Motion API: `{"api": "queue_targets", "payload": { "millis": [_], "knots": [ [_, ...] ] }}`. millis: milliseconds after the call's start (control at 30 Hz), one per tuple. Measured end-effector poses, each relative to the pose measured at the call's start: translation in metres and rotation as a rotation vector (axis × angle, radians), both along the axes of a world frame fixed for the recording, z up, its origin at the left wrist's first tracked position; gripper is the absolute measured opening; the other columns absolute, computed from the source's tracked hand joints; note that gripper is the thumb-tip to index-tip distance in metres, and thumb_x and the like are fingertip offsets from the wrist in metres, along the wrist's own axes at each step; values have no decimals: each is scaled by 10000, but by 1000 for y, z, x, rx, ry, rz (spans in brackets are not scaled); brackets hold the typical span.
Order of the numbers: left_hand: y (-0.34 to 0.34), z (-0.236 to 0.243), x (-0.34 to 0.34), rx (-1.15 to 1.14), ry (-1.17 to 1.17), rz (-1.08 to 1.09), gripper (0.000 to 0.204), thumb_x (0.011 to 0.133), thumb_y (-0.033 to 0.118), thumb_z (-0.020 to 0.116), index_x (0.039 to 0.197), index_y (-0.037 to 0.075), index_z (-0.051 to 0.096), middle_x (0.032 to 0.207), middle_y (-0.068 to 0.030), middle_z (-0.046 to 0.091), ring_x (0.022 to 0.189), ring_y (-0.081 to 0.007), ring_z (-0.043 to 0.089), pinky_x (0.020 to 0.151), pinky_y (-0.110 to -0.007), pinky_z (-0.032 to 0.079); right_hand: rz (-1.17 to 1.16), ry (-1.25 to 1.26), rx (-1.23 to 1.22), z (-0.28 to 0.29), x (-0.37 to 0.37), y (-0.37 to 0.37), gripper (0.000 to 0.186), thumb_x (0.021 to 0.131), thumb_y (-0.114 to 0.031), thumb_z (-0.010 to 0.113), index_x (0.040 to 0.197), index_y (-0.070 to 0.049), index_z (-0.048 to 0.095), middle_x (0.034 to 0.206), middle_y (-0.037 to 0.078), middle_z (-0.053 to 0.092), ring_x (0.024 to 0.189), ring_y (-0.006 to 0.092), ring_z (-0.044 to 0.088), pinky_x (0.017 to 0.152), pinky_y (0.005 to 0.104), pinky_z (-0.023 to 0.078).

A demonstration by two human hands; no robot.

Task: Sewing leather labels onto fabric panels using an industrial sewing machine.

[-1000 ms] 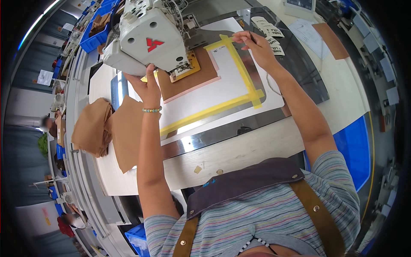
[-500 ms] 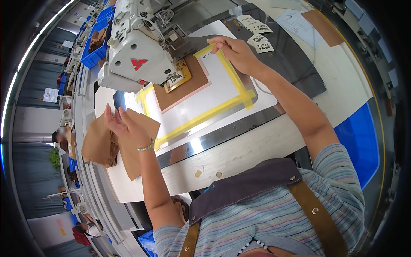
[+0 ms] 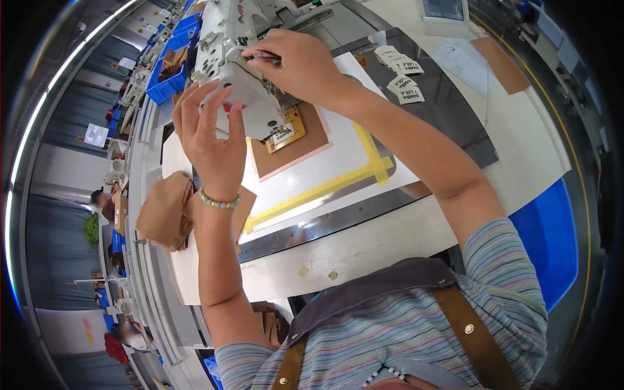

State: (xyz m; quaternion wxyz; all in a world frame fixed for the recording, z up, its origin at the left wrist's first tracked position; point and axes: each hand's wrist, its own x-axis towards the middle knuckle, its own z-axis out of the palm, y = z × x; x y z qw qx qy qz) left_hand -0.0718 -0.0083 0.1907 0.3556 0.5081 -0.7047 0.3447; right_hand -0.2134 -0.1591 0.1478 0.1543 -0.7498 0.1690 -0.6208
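A white industrial sewing machine (image 3: pixel 253 101) stands at the top middle. In front of its head my left hand (image 3: pixel 214 143) is raised, open, with fingers spread and nothing in it. My right hand (image 3: pixel 296 62) is at the upper part of the head, fingers pinched at a small dark metallic piece I cannot make out. Below the head, a gold metal frame (image 3: pixel 296 133) surrounds a white printed label (image 3: pixel 282 135) on a brown panel (image 3: pixel 305 153). Pink strips edge the panel, which lies on a white sheet (image 3: pixel 344 159) bordered with yellow tape (image 3: pixel 305 192).
Several white labels (image 3: pixel 406 88) lie on the dark plate (image 3: pixel 448 123) at right. Brown pieces (image 3: pixel 166 211) are stacked at left. Blue bins stand at the far left (image 3: pixel 166 81) and right (image 3: pixel 549 240). Paper and a brown piece (image 3: pixel 500 65) lie near a screen (image 3: pixel 445 10).
My right hand has moved from the taped sheet's upper corner, left and up to the machine head. My left hand has risen from beside the brown stack to in front of the head.
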Motion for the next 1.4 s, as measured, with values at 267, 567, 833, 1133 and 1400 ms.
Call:
{"api": "queue_targets", "payload": {
  "millis": [267, 567, 833, 1133, 1400],
  "knots": [
    [-10, -5, 4, 19, 25, -7, 281, 839, 43, 801, 1109, 112, 761, 1279, -64, 691, 1277, -348, 587, 1077, -478, 458, -101, 43, -70, 7, 20, -18, 212, 953, -309, 743, 1086, -152, 794, 881, 21, 643, 776, 213, 646, 715, 352, 529],
    [-6, 10, 21, 18, -20, -7, 247, 854, 53, 789, 1095, 105, 767, 1199, -63, 721, 1203, -327, 613, 1046, -450, 478, 1014, -232, 880, -15, -42, -35, 190, 1022, -314, 723, 1014, -131, 672, 700, -122, 343, 588, -5, 259, 498, 186, 209],
    [-45, 32, 3, 98, -105, 52, 219, 825, 104, 814, 1043, 113, 803, 1005, -43, 690, 1012, -295, 606, 894, -416, 502, 1166, -156, 909, -27, -49, -30, 217, 1022, -306, 723, 934, -139, 615, 712, -116, 345, 595, -10, 286, 502, 186, 220],
    [-75, 35, -4, 125, -252, 134, 118, 805, 126, 818, 919, 102, 802, 940, -29, 659, 982, -267, 611, 860, -410, 524, 1284, -376, 1014, -51, -48, -39, 157, 1013, -257, 731, 953, -142, 644, 745, -123, 400, 598, -26, 333, 505, 175, 246],
    [-74, 35, -5, 90, -280, 130, 81, 817, 121, 807, 880, 82, 774, 928, -34, 650, 965, -269, 614, 867, -403, 519, 1183, -449, 1105, -50, -48, -33, 156, 1025, -259, 726, 1062, -130, 647, 740, -113, 401, 615, -18, 337, 513, 173, 264]
  ]
}}
